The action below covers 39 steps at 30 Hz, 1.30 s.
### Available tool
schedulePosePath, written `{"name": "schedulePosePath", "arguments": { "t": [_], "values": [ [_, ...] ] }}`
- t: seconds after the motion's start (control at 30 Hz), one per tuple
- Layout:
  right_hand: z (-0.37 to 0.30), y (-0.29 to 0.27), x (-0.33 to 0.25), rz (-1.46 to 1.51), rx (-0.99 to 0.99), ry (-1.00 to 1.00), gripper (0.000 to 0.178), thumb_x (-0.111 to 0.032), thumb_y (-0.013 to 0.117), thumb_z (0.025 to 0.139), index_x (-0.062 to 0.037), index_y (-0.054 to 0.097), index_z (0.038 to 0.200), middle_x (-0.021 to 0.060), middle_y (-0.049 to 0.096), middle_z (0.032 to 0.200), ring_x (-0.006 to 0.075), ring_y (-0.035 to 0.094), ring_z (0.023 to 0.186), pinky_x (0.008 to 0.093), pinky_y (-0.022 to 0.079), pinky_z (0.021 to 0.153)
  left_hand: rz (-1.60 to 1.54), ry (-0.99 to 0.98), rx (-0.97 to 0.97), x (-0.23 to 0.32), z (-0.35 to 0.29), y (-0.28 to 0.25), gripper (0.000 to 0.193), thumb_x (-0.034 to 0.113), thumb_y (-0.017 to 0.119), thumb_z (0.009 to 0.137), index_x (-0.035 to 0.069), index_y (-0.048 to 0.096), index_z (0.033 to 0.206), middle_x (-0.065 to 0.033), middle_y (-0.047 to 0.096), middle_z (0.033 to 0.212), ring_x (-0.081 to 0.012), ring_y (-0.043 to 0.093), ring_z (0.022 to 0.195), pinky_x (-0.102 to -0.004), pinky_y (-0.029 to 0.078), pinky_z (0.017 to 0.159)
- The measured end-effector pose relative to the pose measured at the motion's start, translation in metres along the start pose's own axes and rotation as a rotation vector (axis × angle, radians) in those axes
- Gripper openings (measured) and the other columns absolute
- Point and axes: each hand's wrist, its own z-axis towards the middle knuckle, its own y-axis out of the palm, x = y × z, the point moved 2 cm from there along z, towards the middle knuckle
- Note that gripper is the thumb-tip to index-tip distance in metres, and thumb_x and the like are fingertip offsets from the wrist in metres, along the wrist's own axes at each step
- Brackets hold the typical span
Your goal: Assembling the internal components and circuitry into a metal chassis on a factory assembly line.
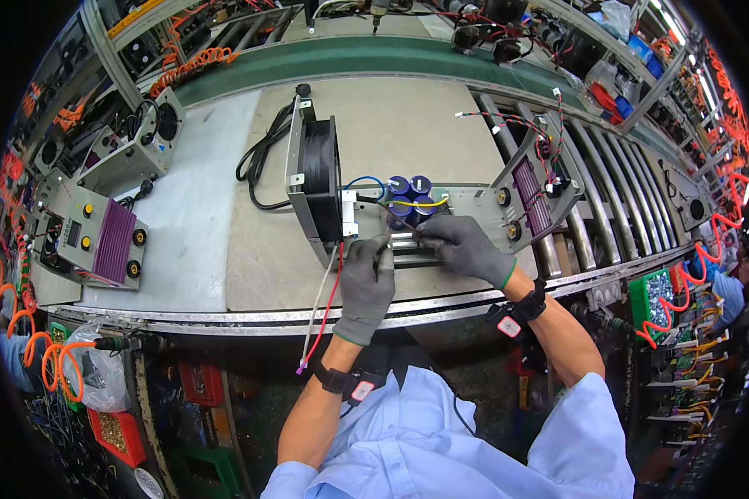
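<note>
An open machine chassis point(478, 208) lies in front of me, with a black fan point(320, 170) upright at its left end. Four-sided purple end panel point(531, 195) stands at its right. Dark blue capacitors point(398, 186) are grouped on the board between, with blue, yellow and dark wires around them. My left hand point(368, 279), in a grey glove, is closed at the chassis's front edge beside the fan. Fingers pinched, my gloved right hand point(466, 248) is just right of it, by the capacitors. What either hand pinches is too small to tell. Red and white wires point(338, 270) hang past my left hand.
A finished-looking purple-ribbed unit point(100, 233) and another open chassis point(133, 145) stand at the left. A coiled black power cord point(262, 158) lies behind the fan. Metal rollers point(616, 183) extend to the right. A green conveyor belt point(358, 56) runs along the back.
</note>
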Motion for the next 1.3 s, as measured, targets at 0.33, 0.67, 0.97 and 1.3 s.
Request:
{"name": "schedulePosePath", "arguments": {
  "t": [0.33, 0.67, 0.97, 1.3],
  "values": [
    [-0.001, 0.002, 0.007, 0.052, 0.037, -0.018, 0.024, -0.003, 0.07, 0.094, -0.0035, 0.073, 0.118, 0.0153, 0.076, 0.101, 0.0282, 0.072, 0.093, 0.0376, 0.057, 0.084, 0.02, 0.031, 0.006, -0.004, 0.0, 0.0, 0.019, 0.004, 0.067, 0.095, 0.002, 0.071, 0.114, -0.013, 0.069, 0.1, -0.0228, 0.069, 0.081, -0.0344, 0.057, 0.072],
    [-0.012, 0.007, 0.001, -0.144, 0.176, -0.145, 0.025, -0.003, 0.071, 0.09, -0.0093, 0.072, 0.114, 0.0123, 0.074, 0.097, 0.034, 0.073, 0.088, 0.042, 0.059, 0.075, 0.035, -0.003, 0.006, -0.006, 0.0, -0.002, 0.018, 0.006, 0.069, 0.095, 0.001, 0.071, 0.112, -0.0137, 0.069, 0.099, -0.0222, 0.07, 0.078, -0.0333, 0.057, 0.069],
    [-0.014, 0.01, -0.021, -0.323, 0.283, -0.133, 0.023, -0.004, 0.071, 0.088, -0.0119, 0.074, 0.11, 0.0109, 0.068, 0.095, 0.0328, 0.07, 0.084, 0.042, 0.057, 0.07, 0.021, -0.021, 0.007, -0.002, -0.001, -0.005, 0.019, 0.005, 0.068, 0.094, 0.001, 0.071, 0.112, -0.0156, 0.069, 0.098, -0.0281, 0.07, 0.083, -0.0382, 0.056, 0.074],
    [-0.018, 0.024, -0.006, -0.265, 0.323, -0.148, 0.022, -0.003, 0.072, 0.088, -0.0091, 0.074, 0.108, 0.0121, 0.063, 0.094, 0.0338, 0.067, 0.084, 0.0433, 0.055, 0.07, -0.04, -0.056, -0.002, -0.01, -0.003, -0.001, 0.021, 0.007, 0.067, 0.094, 0.004, 0.069, 0.115, -0.0168, 0.067, 0.098, -0.0315, 0.068, 0.083, -0.0422, 0.055, 0.074]
  ]
}}
